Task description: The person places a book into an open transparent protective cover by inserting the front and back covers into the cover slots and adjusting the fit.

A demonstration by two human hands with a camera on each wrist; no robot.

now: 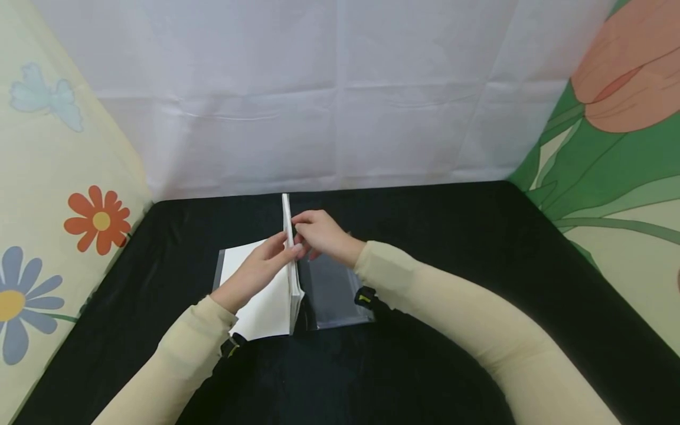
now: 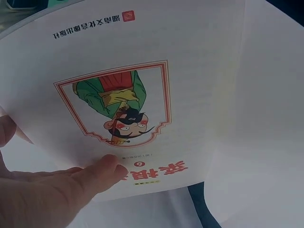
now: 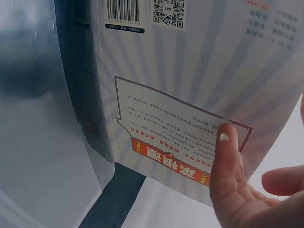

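On the black surface (image 1: pixel 457 248), near its middle, a thin book (image 1: pixel 291 277) stands on its lower edge with its pages held upright, and both hands meet at its top edge. Left hand (image 1: pixel 258 267) pinches the pages from the white inner side, thumb lying against the title page with a framed cartoon figure (image 2: pixel 118 107). Right hand (image 1: pixel 320 235) grips the other side, its thumb (image 3: pixel 228 166) pressed on the back cover beside a barcode (image 3: pixel 123 14) and a text panel. A clear plastic sleeve (image 1: pixel 334 292) lies flat under the right wrist, touching the book's foot. Flowered cloth (image 1: pixel 48 195) borders the surface.
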